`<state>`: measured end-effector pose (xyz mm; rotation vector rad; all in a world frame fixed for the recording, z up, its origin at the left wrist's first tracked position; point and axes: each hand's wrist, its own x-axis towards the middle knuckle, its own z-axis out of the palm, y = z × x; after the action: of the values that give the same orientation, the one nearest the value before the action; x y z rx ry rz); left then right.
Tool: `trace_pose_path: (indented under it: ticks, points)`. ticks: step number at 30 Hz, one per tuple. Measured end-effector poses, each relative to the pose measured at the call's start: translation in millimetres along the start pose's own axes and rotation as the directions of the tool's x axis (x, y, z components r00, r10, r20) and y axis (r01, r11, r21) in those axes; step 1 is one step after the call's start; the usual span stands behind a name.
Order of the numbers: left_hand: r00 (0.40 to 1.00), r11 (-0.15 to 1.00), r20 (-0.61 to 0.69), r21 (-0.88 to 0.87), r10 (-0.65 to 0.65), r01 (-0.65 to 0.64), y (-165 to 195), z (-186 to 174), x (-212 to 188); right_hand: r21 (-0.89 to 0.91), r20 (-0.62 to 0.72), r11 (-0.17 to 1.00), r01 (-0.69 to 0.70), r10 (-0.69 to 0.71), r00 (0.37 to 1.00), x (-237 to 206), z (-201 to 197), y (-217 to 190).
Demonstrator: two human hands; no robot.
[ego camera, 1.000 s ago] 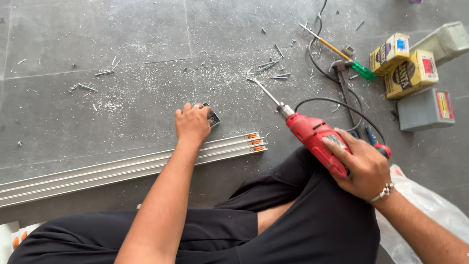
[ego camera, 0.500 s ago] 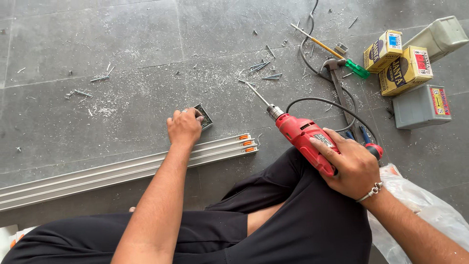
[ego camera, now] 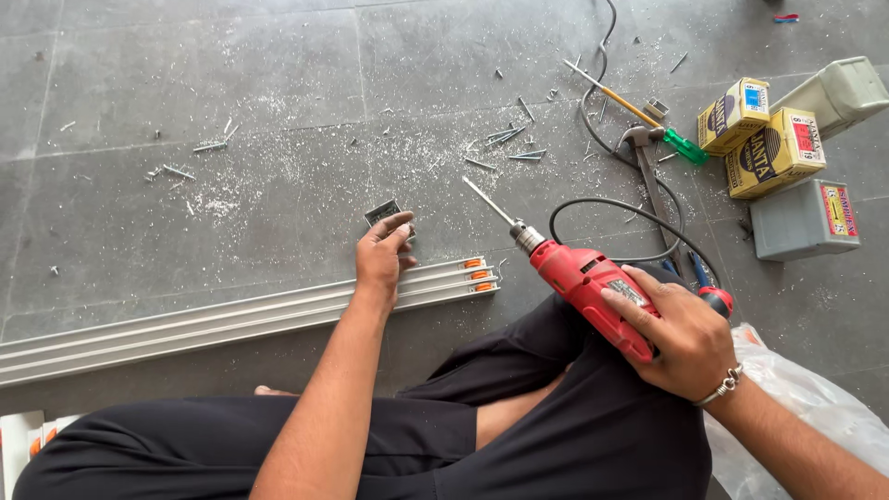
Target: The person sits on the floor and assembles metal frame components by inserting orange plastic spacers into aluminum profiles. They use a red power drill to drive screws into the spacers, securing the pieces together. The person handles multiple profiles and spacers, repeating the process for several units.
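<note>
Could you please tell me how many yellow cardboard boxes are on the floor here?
2: a smaller yellow box at upper right, and a larger yellow box touching it just below; none visibly hidden.
</note>
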<state>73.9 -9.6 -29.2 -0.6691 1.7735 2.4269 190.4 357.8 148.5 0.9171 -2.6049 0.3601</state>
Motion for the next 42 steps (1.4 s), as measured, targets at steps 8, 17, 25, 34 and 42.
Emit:
trace_pose_path:
  ticks: [8,17,25,34,42]
  points:
    - [0.980,0.972,0.173,-0.195,-0.099,0.133,7,6,4,0.091,0.048,0.977,0.193,-0.198,0.979,-6,-5,5]
    - [0.969,0.965,0.192,-0.183,-0.155,0.190,17,11,2,0.119,0.031,0.971,0.206,-0.211,0.977,-4,-3,11]
    - [0.967,0.979,0.196,-0.088,-0.163,0.183,23,12,9,0.130,0.026,0.968,0.216,-0.221,0.975,-6,-2,13]
    - [0.897,0.939,0.363,0.314,-0.253,0.139,49,-28,-9,0.189,0.147,0.956,0.226,-0.255,0.956,-12,-21,24]
    - [0.885,0.722,0.426,0.552,0.185,-0.417,9,-1,-57,0.121,0.472,0.988,0.092,-0.139,0.871,20,-91,26]
